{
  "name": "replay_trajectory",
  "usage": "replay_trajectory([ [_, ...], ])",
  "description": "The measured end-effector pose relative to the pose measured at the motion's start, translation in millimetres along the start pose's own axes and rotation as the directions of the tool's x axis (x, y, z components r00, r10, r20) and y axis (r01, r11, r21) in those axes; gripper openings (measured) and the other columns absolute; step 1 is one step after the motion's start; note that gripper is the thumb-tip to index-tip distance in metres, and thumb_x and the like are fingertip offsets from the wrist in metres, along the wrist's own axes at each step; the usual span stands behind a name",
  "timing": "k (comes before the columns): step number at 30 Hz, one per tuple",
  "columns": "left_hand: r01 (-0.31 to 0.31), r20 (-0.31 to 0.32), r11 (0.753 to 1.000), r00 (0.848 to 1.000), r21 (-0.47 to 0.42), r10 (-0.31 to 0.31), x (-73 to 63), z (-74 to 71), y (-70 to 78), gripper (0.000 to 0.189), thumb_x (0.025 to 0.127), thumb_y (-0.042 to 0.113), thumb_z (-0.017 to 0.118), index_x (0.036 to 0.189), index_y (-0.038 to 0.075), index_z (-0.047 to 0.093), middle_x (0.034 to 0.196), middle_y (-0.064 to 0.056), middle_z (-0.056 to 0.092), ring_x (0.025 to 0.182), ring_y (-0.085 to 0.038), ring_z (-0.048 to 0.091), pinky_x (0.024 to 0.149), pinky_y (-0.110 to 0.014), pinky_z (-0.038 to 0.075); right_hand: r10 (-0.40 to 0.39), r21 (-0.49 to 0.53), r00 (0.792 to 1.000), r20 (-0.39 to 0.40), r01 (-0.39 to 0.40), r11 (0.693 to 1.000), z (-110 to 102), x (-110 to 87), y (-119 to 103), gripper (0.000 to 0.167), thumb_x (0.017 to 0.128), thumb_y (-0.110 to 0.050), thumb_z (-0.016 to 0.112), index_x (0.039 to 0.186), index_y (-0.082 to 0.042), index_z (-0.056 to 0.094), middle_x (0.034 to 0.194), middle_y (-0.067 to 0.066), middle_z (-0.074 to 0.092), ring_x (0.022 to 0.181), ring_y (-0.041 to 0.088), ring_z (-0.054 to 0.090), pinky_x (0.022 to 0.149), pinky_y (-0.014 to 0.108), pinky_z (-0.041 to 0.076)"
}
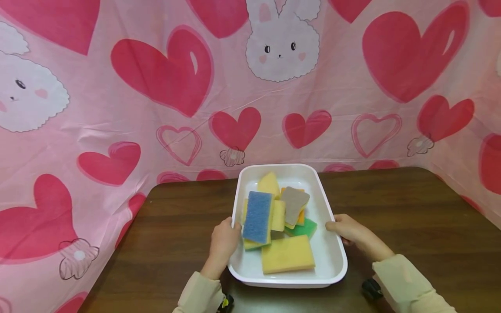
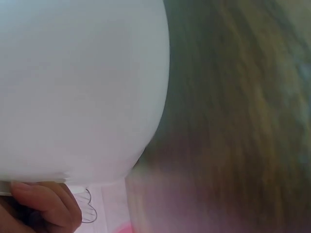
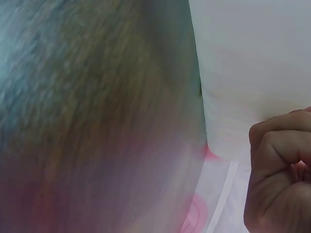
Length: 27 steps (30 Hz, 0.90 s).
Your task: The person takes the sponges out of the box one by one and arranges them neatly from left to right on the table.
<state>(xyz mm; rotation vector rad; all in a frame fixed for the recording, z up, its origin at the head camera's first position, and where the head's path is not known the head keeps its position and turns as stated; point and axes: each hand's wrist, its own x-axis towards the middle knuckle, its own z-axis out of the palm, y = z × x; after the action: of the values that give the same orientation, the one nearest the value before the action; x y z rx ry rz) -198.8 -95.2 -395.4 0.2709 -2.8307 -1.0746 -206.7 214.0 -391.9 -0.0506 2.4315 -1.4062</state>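
A white rectangular tray [image 1: 242, 265] stands in the middle of the head view, long sides running away from me. My left hand [image 1: 225, 241] grips its left rim, thumb over the edge. On the opposite side my right hand [image 1: 349, 230] holds the right rim with curled fingers. Inside lie several sponges: a blue-topped sponge [image 1: 257, 217] on the pile, a plain yellow sponge [image 1: 288, 254] near the front, a grey piece [image 1: 294, 204] over an orange one, a green piece [image 1: 307, 228] and a pale yellow wedge [image 1: 268, 184]. Both wrist views show the tray's outer wall [image 2: 87, 97] beside the fingers.
The dark wooden table [image 1: 176, 217] extends to both sides of the tray. Behind it hangs a pink cloth [image 1: 297, 95] printed with hearts and rabbits, which also runs along the left and right sides.
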Motion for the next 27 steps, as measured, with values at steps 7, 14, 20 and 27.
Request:
replay_trajectory([
  [7,0.018,0.000,1.000,1.000,-0.011,-0.018,-1.4,6.9,3.1,0.021,0.088,0.017,0.051,0.090,-0.001,0.062,0.082,-0.019,0.066,0.066,-0.026,0.055,0.056,-0.037,0.044,0.015,-0.031,1.000,-0.014,-0.015,0.999,-5.6,-4.6,3.2,0.033,0.080,-0.015,0.047,0.097,0.011,0.057,0.051,-0.004,0.048,0.038,0.003,0.034,0.040,0.017,0.028],
  [14,0.021,0.000,1.000,1.000,-0.013,-0.021,-4.4,10.9,8.2,0.022,0.087,0.017,0.051,0.091,-0.001,0.063,0.082,-0.019,0.066,0.066,-0.026,0.055,0.056,-0.037,0.045,0.014,-0.042,1.000,-0.014,-0.015,0.999,-10.2,-5.3,7.3,0.032,0.079,-0.015,0.047,0.095,0.012,0.057,0.052,-0.005,0.049,0.038,0.003,0.035,0.041,0.017,0.029],
  [20,0.013,-0.001,1.000,1.000,-0.028,-0.013,-8.0,11.9,13.2,0.020,0.085,0.014,0.053,0.090,-0.003,0.062,0.084,-0.021,0.066,0.068,-0.027,0.057,0.059,-0.039,0.048,0.007,-0.068,0.999,-0.033,-0.009,0.998,-14.7,-8.1,9.2,0.038,0.079,-0.016,0.048,0.101,0.014,0.056,0.054,-0.004,0.050,0.039,0.004,0.036,0.042,0.018,0.029],
  [27,0.029,0.014,1.000,0.999,-0.010,-0.029,-9.3,12.0,17.4,0.022,0.085,0.013,0.054,0.098,-0.004,0.059,0.090,-0.025,0.066,0.074,-0.033,0.063,0.061,-0.045,0.051,0.016,-0.062,0.998,-0.061,-0.020,0.998,-15.6,-9.0,9.6,0.043,0.079,-0.017,0.049,0.107,0.015,0.054,0.055,-0.003,0.050,0.040,0.006,0.036,0.042,0.019,0.029],
])
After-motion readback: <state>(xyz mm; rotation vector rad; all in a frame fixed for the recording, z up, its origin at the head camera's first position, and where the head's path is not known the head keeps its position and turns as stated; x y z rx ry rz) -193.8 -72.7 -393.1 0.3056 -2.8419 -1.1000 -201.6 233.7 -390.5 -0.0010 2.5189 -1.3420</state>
